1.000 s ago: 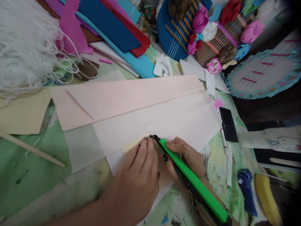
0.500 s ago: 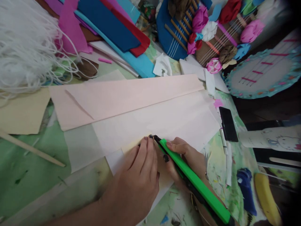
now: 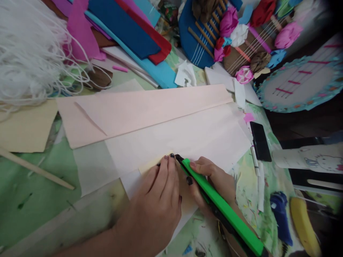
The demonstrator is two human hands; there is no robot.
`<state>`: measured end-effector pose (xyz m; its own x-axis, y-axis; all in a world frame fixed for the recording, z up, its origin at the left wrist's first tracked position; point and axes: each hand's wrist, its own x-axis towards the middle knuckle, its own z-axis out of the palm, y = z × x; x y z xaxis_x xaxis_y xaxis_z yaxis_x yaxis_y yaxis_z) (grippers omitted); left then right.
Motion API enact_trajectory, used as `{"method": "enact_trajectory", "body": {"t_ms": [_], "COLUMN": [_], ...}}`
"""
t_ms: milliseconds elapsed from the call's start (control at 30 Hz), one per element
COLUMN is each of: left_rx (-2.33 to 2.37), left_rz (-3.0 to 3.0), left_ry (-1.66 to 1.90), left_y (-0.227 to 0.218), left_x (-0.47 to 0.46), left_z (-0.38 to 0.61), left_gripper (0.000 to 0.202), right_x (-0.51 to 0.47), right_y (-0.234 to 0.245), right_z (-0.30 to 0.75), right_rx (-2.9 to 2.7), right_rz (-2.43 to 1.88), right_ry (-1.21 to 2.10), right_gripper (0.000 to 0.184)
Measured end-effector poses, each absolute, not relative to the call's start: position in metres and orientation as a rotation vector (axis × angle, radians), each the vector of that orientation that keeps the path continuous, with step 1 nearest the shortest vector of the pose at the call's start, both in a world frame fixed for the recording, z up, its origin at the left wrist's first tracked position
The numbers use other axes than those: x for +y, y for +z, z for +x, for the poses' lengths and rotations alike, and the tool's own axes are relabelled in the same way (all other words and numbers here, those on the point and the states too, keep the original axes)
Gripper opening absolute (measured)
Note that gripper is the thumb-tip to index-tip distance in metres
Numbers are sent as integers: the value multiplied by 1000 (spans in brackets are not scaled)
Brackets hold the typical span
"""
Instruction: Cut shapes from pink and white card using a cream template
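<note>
My left hand (image 3: 158,203) lies flat, fingers together, pressing on a small cream paper piece (image 3: 184,200) that rests on a white tissue sheet (image 3: 187,139). My right hand (image 3: 214,182) grips a green utility knife (image 3: 222,210), its black tip touching the paper right by my left fingertips. A long pale pink sheet (image 3: 139,110) lies just beyond the white one.
White string bundle (image 3: 26,53) at far left. Stacked coloured paper sheets (image 3: 128,32) at the back. Blue paper guitar with paper flowers (image 3: 225,32) and a round decorated board (image 3: 302,82) at right. Black phone (image 3: 259,141), white roll (image 3: 308,159), wooden stick (image 3: 34,169) nearby.
The green knife has slid slightly back toward me and to the right along the paper edge. My left hand stays pressed in place.
</note>
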<state>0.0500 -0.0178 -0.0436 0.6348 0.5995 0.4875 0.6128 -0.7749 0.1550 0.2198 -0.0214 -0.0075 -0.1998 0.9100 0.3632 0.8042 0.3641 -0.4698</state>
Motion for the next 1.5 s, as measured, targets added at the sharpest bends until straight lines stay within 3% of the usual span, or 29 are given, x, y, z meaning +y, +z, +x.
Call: {"method": "enact_trajectory", "body": {"t_ms": [1500], "left_rx": [-1040], "left_rz": [-2869], "left_ry": [-765], "left_y": [-41], "left_x": [-17], "left_z": [49], "left_gripper": [49], "right_x": [-24], "right_y": [-4], "right_z": [219], "right_rx": [-1992], "right_rz": [-1429], "right_ry": [218], "right_gripper": [29]}}
